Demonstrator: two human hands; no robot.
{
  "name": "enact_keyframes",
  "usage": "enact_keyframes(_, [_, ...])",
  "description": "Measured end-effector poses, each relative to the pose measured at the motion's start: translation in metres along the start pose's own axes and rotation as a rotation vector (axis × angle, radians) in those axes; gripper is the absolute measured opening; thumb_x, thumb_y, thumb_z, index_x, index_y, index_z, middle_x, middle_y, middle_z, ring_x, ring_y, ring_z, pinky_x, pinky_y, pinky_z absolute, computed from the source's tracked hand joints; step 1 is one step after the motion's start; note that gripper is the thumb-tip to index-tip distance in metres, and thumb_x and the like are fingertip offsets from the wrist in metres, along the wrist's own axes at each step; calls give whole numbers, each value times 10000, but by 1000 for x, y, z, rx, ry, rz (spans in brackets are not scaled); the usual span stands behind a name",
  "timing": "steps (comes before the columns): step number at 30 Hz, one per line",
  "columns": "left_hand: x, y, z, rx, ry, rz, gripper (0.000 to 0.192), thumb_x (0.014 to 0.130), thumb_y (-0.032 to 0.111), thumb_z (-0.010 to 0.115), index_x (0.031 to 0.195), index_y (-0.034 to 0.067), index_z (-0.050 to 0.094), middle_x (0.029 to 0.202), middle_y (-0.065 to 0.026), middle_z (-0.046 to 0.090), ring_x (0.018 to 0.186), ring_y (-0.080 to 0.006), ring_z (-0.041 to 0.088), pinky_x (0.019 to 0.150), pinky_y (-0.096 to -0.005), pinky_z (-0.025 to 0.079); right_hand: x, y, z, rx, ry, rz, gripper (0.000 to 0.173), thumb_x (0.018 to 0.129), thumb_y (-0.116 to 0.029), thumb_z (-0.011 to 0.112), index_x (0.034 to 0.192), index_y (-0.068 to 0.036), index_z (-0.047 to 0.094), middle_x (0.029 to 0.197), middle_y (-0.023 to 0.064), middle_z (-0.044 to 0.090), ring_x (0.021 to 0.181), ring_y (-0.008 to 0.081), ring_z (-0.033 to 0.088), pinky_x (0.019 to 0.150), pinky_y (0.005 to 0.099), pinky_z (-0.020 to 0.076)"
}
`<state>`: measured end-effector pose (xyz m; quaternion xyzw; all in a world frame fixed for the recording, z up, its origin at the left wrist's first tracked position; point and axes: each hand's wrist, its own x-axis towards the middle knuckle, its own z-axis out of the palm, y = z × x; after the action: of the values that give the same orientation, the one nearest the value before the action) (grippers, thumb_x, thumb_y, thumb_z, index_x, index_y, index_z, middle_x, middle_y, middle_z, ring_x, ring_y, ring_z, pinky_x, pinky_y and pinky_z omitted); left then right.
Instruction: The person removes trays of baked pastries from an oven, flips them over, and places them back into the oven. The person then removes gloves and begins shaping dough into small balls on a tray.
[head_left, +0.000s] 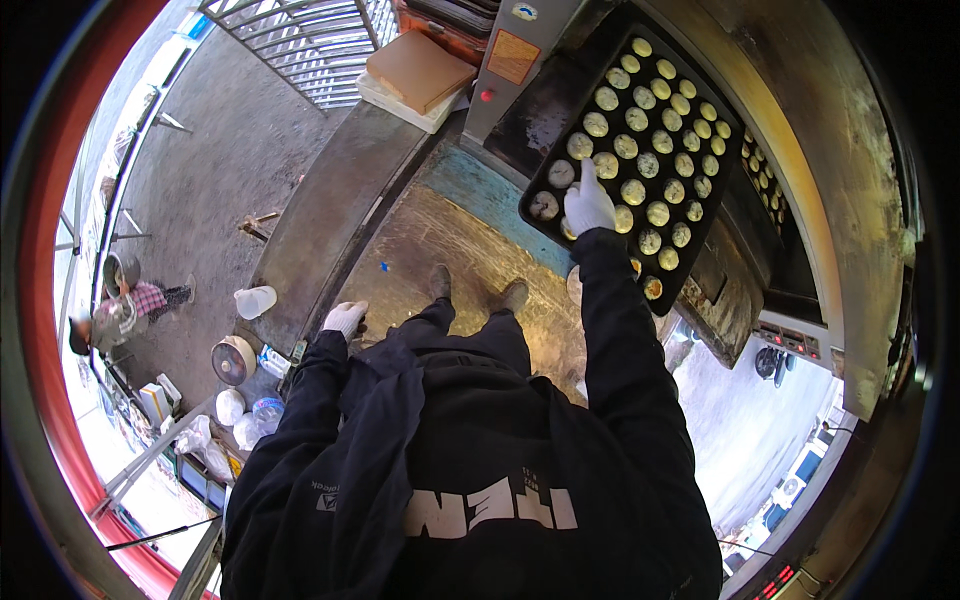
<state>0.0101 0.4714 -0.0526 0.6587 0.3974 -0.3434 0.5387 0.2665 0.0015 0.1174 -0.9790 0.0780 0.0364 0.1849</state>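
Observation:
Many round flat pastries (634, 192) lie in rows on a black baking tray (694, 67) at the upper right, by the mouth of an oven. Over the tray's near left part is my right hand (589, 204), in a white glove, its index finger stretched out at a pastry near the left edge; whether it touches is not clear. Some pastries are hidden under the hand and sleeve. My left hand (346, 319), also gloved in white, hangs low at my left side near the counter edge with its fingers curled; what is inside them cannot be seen.
A long counter (330, 202) runs along the left, bearing a white plastic jug (256, 301) and a cardboard box (420, 71) on a white box. Bags and a round container stand lower left. An oven door (720, 292) juts out below the tray. Another person (127, 315) is outside at the far left.

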Motion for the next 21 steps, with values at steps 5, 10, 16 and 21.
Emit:
enact_keyframes(5, [5, -35, -9, -24, 34, -24, 414, 963, 418, 723, 1090, 25, 690, 892, -68, 676, 721, -185, 650, 627, -359, 546, -22, -40, -19, -141, -122, 42, 1010, 831, -466, 791, 1604, -99, 255, 1094, 242, 719, 892, 412, 744, 784, 499, 593])
enact_keyframes(10, [19, -55, -18, -31, 48, -20, 394, 961, 400, 738, 1069, 24, 696, 877, -71, 675, 707, -182, 642, 619, -351, 541, -19, -65, -22, -301, -262, 115, 1110, 795, -483, 846, 1623, -149, 187, 1228, 207, 675, 1032, 369, 730, 799, 504, 599])
enact_keyframes(16, [15, -39, -12, -78, 50, -30, 397, 977, 416, 721, 1093, 38, 693, 885, -66, 671, 699, -183, 645, 626, -356, 555, -20, -63, -12, -390, -262, 96, 1031, 841, -426, 804, 1625, -153, 193, 1188, 194, 685, 974, 349, 739, 776, 503, 597])
enact_keyframes(21, [14, -33, -9, -76, 39, 1, 405, 988, 440, 711, 1098, 51, 683, 901, -66, 672, 700, -193, 658, 631, -366, 571, -20, -49, -40, 401, -486, 310, 810, 936, -204, 626, 1635, -143, 221, 1150, 193, 714, 641, 295, 733, 536, 390, 577])
